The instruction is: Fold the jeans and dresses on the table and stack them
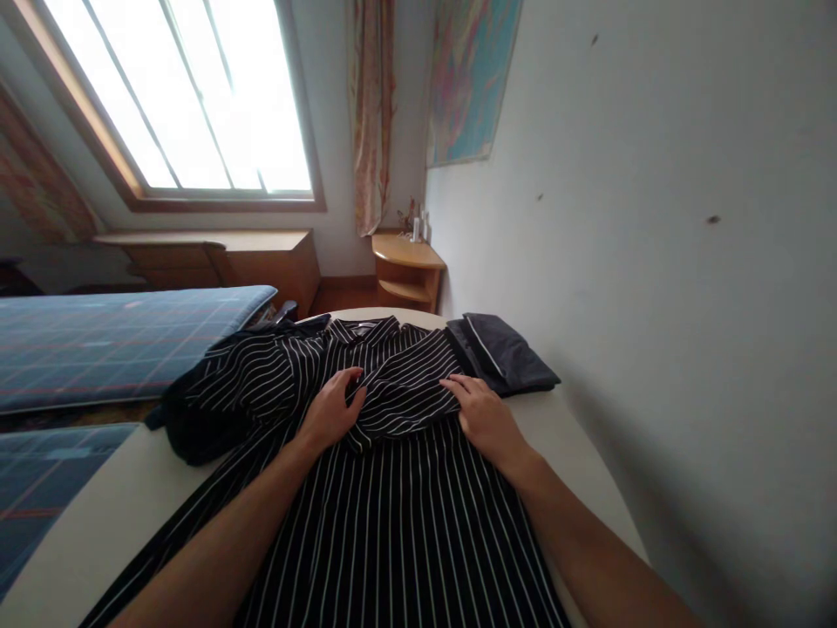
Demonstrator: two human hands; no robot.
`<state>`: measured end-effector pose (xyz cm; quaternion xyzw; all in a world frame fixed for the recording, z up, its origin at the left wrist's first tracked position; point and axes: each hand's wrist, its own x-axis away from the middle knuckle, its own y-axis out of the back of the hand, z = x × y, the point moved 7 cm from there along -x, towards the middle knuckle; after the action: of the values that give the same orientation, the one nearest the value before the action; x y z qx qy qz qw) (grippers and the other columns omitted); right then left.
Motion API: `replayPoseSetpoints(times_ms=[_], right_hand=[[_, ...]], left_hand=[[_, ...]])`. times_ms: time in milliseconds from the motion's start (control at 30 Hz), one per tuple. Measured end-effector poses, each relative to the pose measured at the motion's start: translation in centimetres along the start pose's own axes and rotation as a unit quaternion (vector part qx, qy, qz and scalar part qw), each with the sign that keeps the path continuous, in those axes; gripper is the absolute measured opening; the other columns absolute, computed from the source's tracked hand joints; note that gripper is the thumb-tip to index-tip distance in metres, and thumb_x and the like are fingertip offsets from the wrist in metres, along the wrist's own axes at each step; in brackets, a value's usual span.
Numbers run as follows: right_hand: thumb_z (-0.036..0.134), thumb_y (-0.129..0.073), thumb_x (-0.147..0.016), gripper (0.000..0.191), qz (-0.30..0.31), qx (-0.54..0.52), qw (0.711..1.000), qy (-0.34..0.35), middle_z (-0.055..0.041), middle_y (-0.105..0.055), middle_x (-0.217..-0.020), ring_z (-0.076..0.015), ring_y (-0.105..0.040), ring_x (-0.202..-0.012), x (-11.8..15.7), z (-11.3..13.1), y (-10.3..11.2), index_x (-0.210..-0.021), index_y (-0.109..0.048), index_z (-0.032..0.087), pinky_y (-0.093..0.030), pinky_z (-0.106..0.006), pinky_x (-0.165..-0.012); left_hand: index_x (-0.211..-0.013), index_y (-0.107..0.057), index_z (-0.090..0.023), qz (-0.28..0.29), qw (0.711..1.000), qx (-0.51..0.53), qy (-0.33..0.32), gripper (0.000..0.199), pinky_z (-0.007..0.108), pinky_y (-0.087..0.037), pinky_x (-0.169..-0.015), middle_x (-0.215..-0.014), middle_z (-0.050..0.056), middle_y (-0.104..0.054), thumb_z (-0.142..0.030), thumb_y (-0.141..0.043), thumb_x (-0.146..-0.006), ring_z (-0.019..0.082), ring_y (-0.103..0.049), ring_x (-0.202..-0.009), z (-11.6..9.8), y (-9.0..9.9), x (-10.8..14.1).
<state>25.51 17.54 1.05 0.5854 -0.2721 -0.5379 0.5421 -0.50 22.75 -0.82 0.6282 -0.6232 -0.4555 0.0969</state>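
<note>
A black shirt with white stripes (405,506) lies spread on a pale round table (602,471), its collar at the far side. One striped sleeve lies folded across its chest. My left hand (332,408) rests on the fabric beside the folded sleeve, thumb and fingers apart. On the sleeve's right edge lies my right hand (484,417), its fingers stretched out over the cloth. Neither hand visibly grips the shirt. The other sleeve extends toward the lower left.
Dark folded clothes (510,353) lie at the table's back right, against the white wall (686,331). More dark cloth (196,427) is bunched at the left. Beds with blue checked mattresses (131,340) stand left; a wooden corner shelf (409,253) stands behind.
</note>
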Motion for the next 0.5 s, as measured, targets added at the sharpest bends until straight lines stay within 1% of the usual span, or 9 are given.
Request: replayPoseSetpoints(times_ms=[67, 133, 200, 267, 367, 433, 500], right_hand=[[-0.002, -0.042, -0.085, 0.055, 0.004, 0.004, 1.0, -0.018, -0.0085, -0.063, -0.132, -0.0219, -0.054, -0.119, 0.0, -0.9, 0.5, -0.133, -0.062, 0.018, -0.042, -0.034, -0.106], [-0.003, -0.041, -0.085, 0.049, 0.013, 0.002, 1.0, -0.028, -0.0071, -0.069, -0.12, -0.021, -0.057, -0.112, 0.0, -1.5, 0.9, -0.122, -0.068, 0.018, -0.043, -0.031, -0.103], [-0.003, -0.042, -0.086, 0.044, 0.024, 0.009, 0.999, -0.039, -0.0059, -0.072, -0.108, -0.021, -0.058, -0.106, 0.0, -1.8, 1.2, -0.11, -0.071, 0.019, -0.044, -0.03, -0.099], [-0.002, -0.044, -0.086, 0.04, 0.038, 0.027, 0.998, -0.052, -0.005, -0.073, -0.102, -0.0216, -0.059, -0.102, 0.1, -1.9, 1.4, -0.102, -0.073, 0.02, -0.045, -0.03, -0.094], [-0.001, -0.045, -0.086, 0.037, 0.066, 0.051, 0.995, -0.061, -0.0043, -0.073, -0.099, -0.0214, -0.061, -0.098, 0.0, -1.7, 1.4, -0.099, -0.073, 0.021, -0.044, -0.03, -0.089], [0.001, -0.046, -0.087, 0.035, 0.079, 0.06, 0.993, -0.062, -0.0045, -0.073, -0.099, -0.021, -0.061, -0.099, 0.0, -1.4, 1.3, -0.097, -0.072, 0.021, -0.043, -0.029, -0.089], [0.004, -0.046, -0.09, 0.031, 0.085, 0.067, 0.992, -0.066, -0.0049, -0.073, -0.099, -0.021, -0.062, -0.099, 0.0, -1.2, 1.2, -0.095, -0.072, 0.021, -0.043, -0.029, -0.088]], left_hand=[[-0.127, -0.057, -0.019, 0.026, 1.0, 0.007, -0.009, 0.04, 0.042, -0.047, -0.106, -0.127, 0.01, -0.066, -0.04, -0.048, -0.095, 0.025, -0.062, -0.119, -0.1, -0.4, 0.1], [-0.127, -0.058, -0.019, 0.048, 0.999, 0.001, -0.004, 0.039, 0.043, -0.048, -0.104, -0.124, 0.009, -0.068, -0.041, -0.046, -0.097, 0.026, -0.064, -0.117, -0.2, -0.6, 0.1], [-0.122, -0.062, -0.02, 0.052, 0.999, -0.013, 0.005, 0.037, 0.042, -0.05, -0.101, -0.117, 0.008, -0.072, -0.041, -0.045, -0.097, 0.026, -0.066, -0.111, -0.3, -0.4, 0.1], [-0.118, -0.065, -0.02, 0.046, 0.999, -0.024, 0.009, 0.036, 0.041, -0.05, -0.101, -0.115, 0.007, -0.072, -0.042, -0.046, -0.097, 0.025, -0.067, -0.11, -0.2, -0.2, 0.2], [-0.126, -0.063, -0.02, 0.05, 0.998, -0.025, 0.002, 0.041, 0.041, -0.047, -0.107, -0.128, 0.008, -0.068, -0.043, -0.045, -0.097, 0.025, -0.062, -0.121, -0.1, -0.4, 0.2], [-0.133, -0.06, -0.018, 0.063, 0.997, -0.031, -0.007, 0.047, 0.042, -0.042, -0.113, -0.138, 0.009, -0.062, -0.045, -0.043, -0.098, 0.026, -0.055, -0.131, 0.0, -0.8, 0.3], [-0.138, -0.057, -0.017, 0.077, 0.996, -0.043, -0.012, 0.05, 0.043, -0.038, -0.116, -0.143, 0.01, -0.058, -0.045, -0.041, -0.099, 0.026, -0.049, -0.137, 0.2, -1.2, 0.4]])
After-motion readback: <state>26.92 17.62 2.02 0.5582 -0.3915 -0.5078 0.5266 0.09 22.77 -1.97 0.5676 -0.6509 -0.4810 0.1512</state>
